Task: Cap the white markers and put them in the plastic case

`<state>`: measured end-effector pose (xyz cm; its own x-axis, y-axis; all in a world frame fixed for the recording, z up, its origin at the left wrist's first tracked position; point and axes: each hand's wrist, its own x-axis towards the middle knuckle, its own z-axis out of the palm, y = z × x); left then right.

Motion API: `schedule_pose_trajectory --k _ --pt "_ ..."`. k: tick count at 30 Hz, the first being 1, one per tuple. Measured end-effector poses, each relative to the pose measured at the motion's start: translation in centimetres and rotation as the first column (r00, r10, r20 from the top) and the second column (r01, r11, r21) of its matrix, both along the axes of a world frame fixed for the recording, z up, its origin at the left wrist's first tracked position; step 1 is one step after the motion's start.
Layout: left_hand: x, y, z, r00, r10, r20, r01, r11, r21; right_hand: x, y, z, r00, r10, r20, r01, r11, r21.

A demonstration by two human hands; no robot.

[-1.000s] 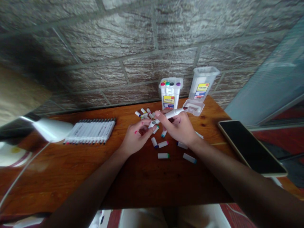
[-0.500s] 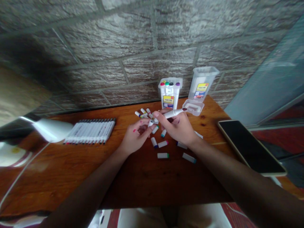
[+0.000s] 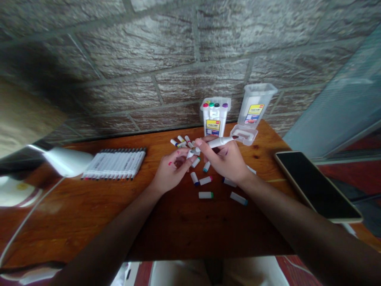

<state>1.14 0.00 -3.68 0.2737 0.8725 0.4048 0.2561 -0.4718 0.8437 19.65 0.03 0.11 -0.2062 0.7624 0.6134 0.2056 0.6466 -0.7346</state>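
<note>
My right hand (image 3: pixel 226 162) grips a white marker (image 3: pixel 222 141) with its dark red tip bare and pointing right. My left hand (image 3: pixel 172 169) meets it at the marker's left end, fingers pinched on a small white cap (image 3: pixel 190 154). Several loose white caps (image 3: pixel 205 195) with coloured ends lie scattered on the wooden table (image 3: pixel 166 222) under and around both hands. A row of several capped white markers (image 3: pixel 114 164) lies side by side to the left.
A clear plastic case (image 3: pixel 214 115) holding markers stands upright at the back by the stone wall. An empty clear case (image 3: pixel 255 104) with its lid (image 3: pixel 244 134) lying open stands beside it. A black phone (image 3: pixel 317 185) lies at the right. A white lamp head (image 3: pixel 67 161) juts in at the left.
</note>
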Motion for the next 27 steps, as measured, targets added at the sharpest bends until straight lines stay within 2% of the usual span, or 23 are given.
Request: schedule_pose_trajectory --k 13,18,23,27 --pt "0.15 -0.03 0.23 0.999 -0.007 -0.034 0.008 1.0 0.029 0.05 -0.12 0.1 0.999 0.031 0.014 -0.031 0.999 0.014" --pt "0.16 -0.04 0.28 1.0 -0.001 -0.015 0.001 0.999 0.039 0.11 -0.16 0.29 1.0 -0.023 0.017 0.023 1.0 0.002" --pt "0.17 -0.15 0.39 1.0 -0.002 -0.024 0.002 1.0 0.027 0.06 -0.23 0.24 0.999 0.013 0.041 -0.015 0.999 0.03" --pt "0.16 -0.18 0.47 0.999 0.016 -0.028 -0.016 1.0 0.017 0.06 -0.27 0.35 0.999 -0.023 0.034 0.022 1.0 0.021"
